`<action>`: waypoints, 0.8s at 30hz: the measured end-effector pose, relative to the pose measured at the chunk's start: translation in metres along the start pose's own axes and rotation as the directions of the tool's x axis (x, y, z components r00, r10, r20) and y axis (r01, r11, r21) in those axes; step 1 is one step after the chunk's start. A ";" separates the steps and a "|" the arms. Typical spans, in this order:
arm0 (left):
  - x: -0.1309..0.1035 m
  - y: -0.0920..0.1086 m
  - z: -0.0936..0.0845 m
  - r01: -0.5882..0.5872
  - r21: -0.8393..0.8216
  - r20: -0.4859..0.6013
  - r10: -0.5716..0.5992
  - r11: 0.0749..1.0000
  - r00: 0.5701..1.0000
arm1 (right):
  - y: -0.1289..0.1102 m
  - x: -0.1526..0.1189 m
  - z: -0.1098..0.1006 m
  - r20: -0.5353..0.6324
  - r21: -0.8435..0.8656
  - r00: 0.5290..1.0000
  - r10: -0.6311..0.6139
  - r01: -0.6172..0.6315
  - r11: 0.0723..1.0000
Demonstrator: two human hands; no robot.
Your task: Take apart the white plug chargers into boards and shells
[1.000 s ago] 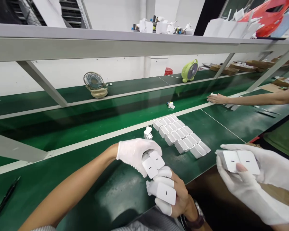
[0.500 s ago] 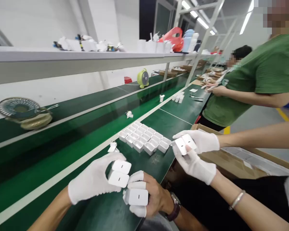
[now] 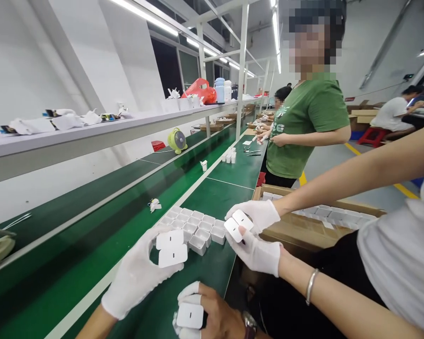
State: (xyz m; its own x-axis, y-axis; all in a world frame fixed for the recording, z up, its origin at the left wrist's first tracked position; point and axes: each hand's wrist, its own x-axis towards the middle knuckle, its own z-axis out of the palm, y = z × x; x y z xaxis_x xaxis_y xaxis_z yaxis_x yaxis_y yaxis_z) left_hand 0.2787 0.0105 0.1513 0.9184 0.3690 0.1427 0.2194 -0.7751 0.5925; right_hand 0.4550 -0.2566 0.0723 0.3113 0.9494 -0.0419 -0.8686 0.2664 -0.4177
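My left hand (image 3: 132, 270), in a white glove, is closed around two white charger housings (image 3: 173, 255) held side by side. Each shows a flat end face with a small dark slot. Lower down, my right hand (image 3: 215, 306), with white finger covers and a wristwatch, grips a single white charger housing (image 3: 190, 314), its slotted face turned up. A gap separates my two hands. Just beyond them, rows of open white housings (image 3: 198, 242) stand on the green bench (image 3: 212, 268). At the right, a co-worker's gloved hands (image 3: 257, 249) hold two similar housings (image 3: 237, 225).
Left of the bench runs a green conveyor belt (image 3: 92, 268) carrying small white parts (image 3: 154, 205). A shelf (image 3: 92, 129) spans the left side above a green fan (image 3: 177, 141). Beside the co-worker is a cardboard box (image 3: 293, 230) of white pieces. Another person in green (image 3: 304, 132) stands farther along.
The view has swung right and tilted up. My right hand has moved down, away from the left, its housing still gripped. Both of my hands keep what they held.
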 end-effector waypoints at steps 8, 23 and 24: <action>0.015 0.003 0.021 -0.275 0.136 -0.039 0.282 0.952 0.959 | -0.006 -0.009 -0.005 -0.199 0.207 0.971 0.132 -0.090 0.974; 0.055 0.089 0.069 -0.750 0.396 -0.009 0.818 0.531 0.575 | -0.001 -0.035 -0.003 -0.489 0.823 0.776 0.399 0.259 0.505; 0.058 0.090 0.071 -0.742 0.403 -0.037 0.819 0.537 0.572 | 0.000 -0.035 -0.007 -0.476 0.822 0.783 0.400 0.234 0.519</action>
State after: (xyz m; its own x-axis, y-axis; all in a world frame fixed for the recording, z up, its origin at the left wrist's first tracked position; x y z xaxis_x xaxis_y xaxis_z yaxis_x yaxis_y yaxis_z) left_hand 0.3753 -0.0739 0.1570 0.6931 -0.4046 0.5966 -0.4308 -0.8961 -0.1072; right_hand 0.4469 -0.2912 0.0677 0.0796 0.7710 -0.6319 -0.6952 0.4972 0.5191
